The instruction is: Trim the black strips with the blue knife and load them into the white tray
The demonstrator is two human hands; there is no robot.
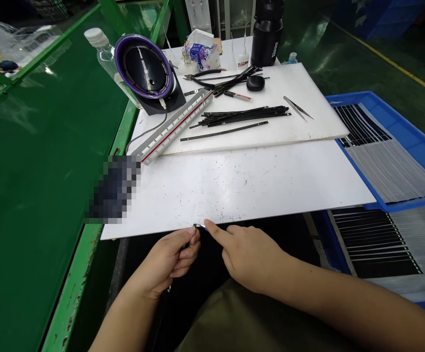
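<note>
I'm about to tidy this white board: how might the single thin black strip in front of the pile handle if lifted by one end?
The single thin black strip is probably light, being so slender. It may bend, given its length against its width. Lying flat, it seems likelier to slide than roll.

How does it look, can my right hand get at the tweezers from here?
Probably yes: the tweezers lie uncovered on the white slab, and nothing stands between them and your right hand, though it's busy beside your left hand.
</note>
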